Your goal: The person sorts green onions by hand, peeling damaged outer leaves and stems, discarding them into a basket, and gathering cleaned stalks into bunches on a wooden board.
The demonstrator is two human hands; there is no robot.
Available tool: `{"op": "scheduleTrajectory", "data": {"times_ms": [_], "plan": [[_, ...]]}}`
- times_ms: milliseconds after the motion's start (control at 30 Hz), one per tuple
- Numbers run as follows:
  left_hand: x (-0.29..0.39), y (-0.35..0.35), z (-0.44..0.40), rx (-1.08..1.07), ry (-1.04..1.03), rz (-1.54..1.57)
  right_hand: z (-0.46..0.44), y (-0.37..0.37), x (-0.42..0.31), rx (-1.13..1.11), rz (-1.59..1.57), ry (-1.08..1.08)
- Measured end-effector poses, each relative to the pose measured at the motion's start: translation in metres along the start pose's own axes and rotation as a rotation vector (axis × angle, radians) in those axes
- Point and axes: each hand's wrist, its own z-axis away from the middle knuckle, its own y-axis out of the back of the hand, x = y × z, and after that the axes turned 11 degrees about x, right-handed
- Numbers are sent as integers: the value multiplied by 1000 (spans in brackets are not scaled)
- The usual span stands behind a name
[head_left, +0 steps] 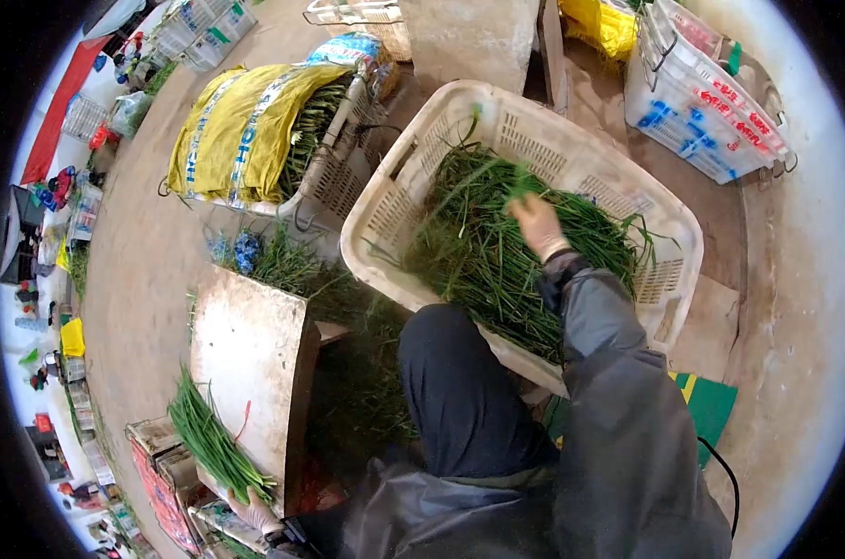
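Green blurred leaves (517, 186), apparently in right hand (540, 228)

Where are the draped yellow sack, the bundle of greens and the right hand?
Draped yellow sack (241, 135), head view: middle of its printed side.
Bundle of greens (216, 438), head view: middle of its leaves.
Right hand (540, 226), head view: back of the hand.

Neat grn. bundle (210, 433) slanted on wht. stand (241, 326), loose stalks (492, 256) heaped, tangled in wht. basket (660, 279)
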Motion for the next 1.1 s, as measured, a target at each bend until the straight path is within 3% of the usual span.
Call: {"op": "scheduleTrajectory", "data": {"times_ms": [33,67,100,133,200,300,400,500,600,700,800,900,1100], "plan": [[7,0,2,-2,0,10,-13,20,16,0,-48,-63],[15,0,5,-5,1,20,-16,37,24,135,-118,-75],[25,0,9,-1,0,38,-19,50,28,213,-392,-527],[36,0,14,4,-1,58,-23,61,51,249,-420,-674],[40,-2,14,19,-30,58,-21,73,71,195,-294,-536],[44,-5,20,38,-87,-27,-11,61,74,118,-129,-507],[26,-11,19,54,-142,1,-11,36,71,33,327,-25],[20,-10,21,47,-218,18,-7,9,10,-221,510,97],[25,-8,29,70,-238,19,-9,-35,14,-252,592,458],[16,-7,30,69,-280,-7,-16,-60,-32,-524,805,374],[12,-5,32,57,-281,7,-22,-90,-32,-528,944,258],[29,2,36,45,-275,18,-32,-104,4,-378,836,239],[44,0,41,20,-184,13,-56,-50,-16,-212,442,106]]}}
